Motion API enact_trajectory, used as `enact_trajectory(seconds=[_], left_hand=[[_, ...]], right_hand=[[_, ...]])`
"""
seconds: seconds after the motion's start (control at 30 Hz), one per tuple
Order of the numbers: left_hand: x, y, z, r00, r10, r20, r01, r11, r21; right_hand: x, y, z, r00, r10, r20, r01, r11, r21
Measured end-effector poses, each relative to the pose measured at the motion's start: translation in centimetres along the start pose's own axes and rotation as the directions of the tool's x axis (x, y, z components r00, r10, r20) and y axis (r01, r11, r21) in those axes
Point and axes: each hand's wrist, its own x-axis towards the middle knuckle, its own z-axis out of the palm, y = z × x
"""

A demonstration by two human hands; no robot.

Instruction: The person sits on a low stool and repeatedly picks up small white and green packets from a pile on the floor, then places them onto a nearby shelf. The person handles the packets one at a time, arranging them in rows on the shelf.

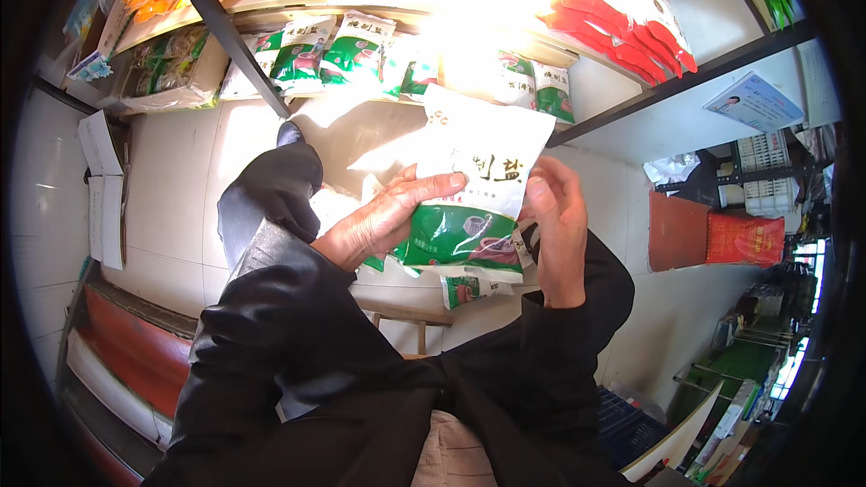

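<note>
A white-and-green plastic food bag [467, 237], printed with writing and a picture of a bowl, is held up before me. My left hand [392, 210] grips its left side, thumb across the front and fingers hidden behind. At the bag's right edge is my right hand [561, 223], its fingers curled. Whether they grip the edge or only rest against it cannot be told. Beneath the held bag, part of a similar bag [463, 291] shows low down. More such bags [301, 57] stand upright on the lower shelf ahead, partly washed out by glare.
A dark metal shelf post [223, 30] rises at the front left. Red-and-white packets [609, 27] lie stacked on the upper shelf. An open carton [169, 71] of packets sits at left. Part of a wooden stool [413, 314] shows between my legs. A red bag [744, 238] is at right.
</note>
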Motion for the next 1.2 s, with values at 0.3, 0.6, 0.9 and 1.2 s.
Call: enact_trajectory(seconds=[0.3,0.6,0.9,1.2], left_hand=[[-2.2,3.2,1.7,0.994,0.059,0.093,-0.074,0.984,0.165],[-2.7,3.8,1.2,0.984,0.165,0.061,-0.175,0.959,0.223],[-3.0,3.5,0.5,0.984,0.176,-0.018,-0.170,0.969,0.181],[-2.2,2.7,-0.1,0.983,0.180,-0.024,-0.177,0.981,0.076]], right_hand=[[3.5,-1.2,0.9,0.987,0.081,0.142,-0.105,0.981,0.165],[4.3,-2.5,2.7,0.991,0.029,0.127,-0.063,0.961,0.270],[5.2,-2.4,3.6,0.993,0.025,0.115,-0.062,0.939,0.338],[5.5,-2.0,3.3,0.991,0.036,0.125,-0.073,0.948,0.310]])
